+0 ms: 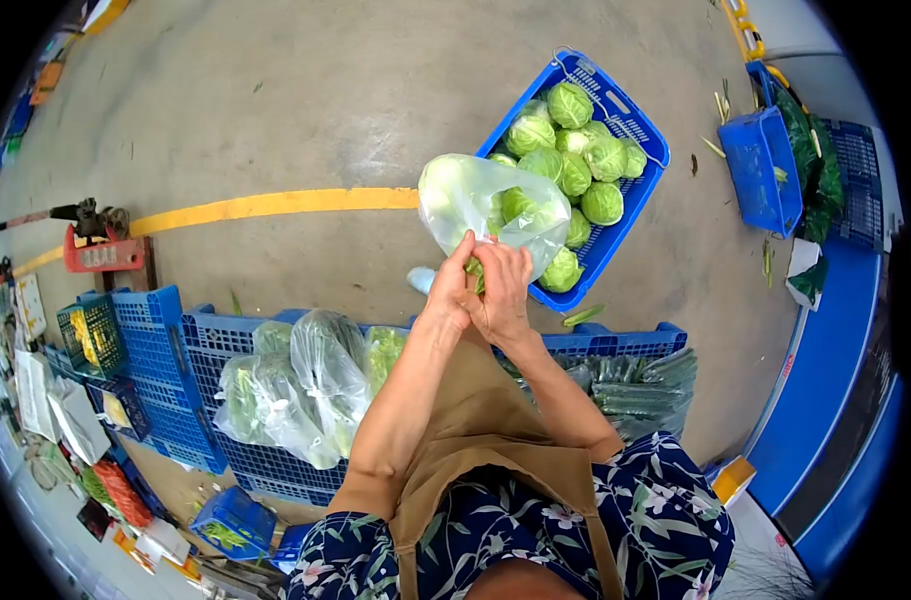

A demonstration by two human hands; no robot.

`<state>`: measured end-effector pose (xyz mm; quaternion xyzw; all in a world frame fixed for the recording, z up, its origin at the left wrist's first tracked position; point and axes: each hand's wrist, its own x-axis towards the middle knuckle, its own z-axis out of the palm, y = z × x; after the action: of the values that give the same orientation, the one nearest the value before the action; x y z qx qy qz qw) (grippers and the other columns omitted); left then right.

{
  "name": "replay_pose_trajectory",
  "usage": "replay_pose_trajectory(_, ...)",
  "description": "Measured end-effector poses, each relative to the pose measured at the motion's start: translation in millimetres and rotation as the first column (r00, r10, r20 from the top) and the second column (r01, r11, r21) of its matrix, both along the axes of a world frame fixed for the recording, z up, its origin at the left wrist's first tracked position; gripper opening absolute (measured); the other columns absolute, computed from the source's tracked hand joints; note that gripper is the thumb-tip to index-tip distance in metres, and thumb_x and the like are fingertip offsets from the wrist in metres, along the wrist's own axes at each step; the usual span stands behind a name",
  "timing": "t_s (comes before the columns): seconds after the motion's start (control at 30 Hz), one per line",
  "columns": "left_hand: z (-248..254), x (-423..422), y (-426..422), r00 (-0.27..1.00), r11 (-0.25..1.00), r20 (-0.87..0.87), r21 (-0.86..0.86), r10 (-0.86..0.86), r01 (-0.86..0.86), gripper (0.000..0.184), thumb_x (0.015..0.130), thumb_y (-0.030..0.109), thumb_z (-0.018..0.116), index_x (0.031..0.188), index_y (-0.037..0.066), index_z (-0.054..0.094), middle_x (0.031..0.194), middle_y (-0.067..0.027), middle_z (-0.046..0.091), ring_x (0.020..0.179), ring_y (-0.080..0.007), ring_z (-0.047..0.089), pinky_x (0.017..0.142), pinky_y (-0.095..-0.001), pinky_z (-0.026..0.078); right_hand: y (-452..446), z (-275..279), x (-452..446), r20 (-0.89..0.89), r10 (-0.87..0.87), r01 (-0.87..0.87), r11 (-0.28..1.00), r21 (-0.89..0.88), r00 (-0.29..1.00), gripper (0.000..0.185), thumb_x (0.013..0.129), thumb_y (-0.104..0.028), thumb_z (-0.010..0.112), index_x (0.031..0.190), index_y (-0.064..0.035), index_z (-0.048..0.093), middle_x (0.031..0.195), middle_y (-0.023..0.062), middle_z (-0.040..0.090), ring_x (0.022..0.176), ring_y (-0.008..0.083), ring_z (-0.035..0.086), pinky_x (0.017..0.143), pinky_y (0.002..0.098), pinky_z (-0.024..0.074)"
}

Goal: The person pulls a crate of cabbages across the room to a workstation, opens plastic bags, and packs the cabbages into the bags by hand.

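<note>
The clear, thin, crinkled plastic bag [495, 205] lies straight ahead of the fingertips, its near edge between them, its long axis running roughly left to right across the line of the forearms; the left hand [449, 287] and the right hand [503, 293] both touch it, with the left nearer the full end, where a smooth, rounded, pale green vegetable [442, 187], which looks like a cabbage, shows through the film; the right end is slack, translucent and overlaps the view of the crate. The fingers of both hands are drawn in close, pinching the bag's gathered near edge, the 2 wrists almost together; a bit of green shows between the palms, though I cannot tell what it is. Beyond, a rectangular blue plastic crate [565, 300] with slotted walls sits tilted on the grey concrete floor [315, 100], holding round, veined, light green cabbages [605, 157]; nearer the body, glossy clear bags of leafy greens [325, 360] rest on a blue plastic lattice pallet [220, 370], left of the matte brown apron [485, 440].
</note>
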<state>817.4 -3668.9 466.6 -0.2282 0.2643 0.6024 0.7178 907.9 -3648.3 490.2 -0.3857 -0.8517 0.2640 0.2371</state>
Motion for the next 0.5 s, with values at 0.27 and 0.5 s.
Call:
replay_pose_trajectory(0.27, 6.7, 1.1, 1.9, 1.000, 0.999, -0.007, 0.035, 0.007, -0.007, 0.036, 0.094, 0.037, 0.045, 0.109, 0.005, 0.050, 0.106, -0.0097, 0.056, 0.099, -0.0192, 0.056, 0.087, -0.0332, 0.047, -8.4, -0.1, 11.3, 0.002, -0.016, 0.016, 1.000, 0.018, 1.000, 0.034, 0.080, -0.024, 0.059, 0.108, -0.0058, 0.054, 0.129, 0.0165, 0.042, 0.126, 0.0343, 0.032, 0.099, 0.0604, 0.0133)
replay_pose_trajectory(0.5, 6.3, 3.0, 3.3, 0.986, 0.993, -0.163, -0.115, -0.037, 0.018, 0.028, 0.094, 0.032, 0.047, 0.102, 0.006, 0.052, 0.094, -0.0077, 0.057, 0.087, -0.0171, 0.056, 0.076, -0.0310, 0.048, 0.7, -1.5, 5.9, 0.004, -0.134, 0.134, 0.991, -0.012, 0.991, 0.039, 0.074, -0.020, 0.066, 0.109, -0.0064, 0.054, 0.136, 0.0197, 0.031, 0.127, 0.0379, 0.030, 0.099, 0.0601, 0.0145)
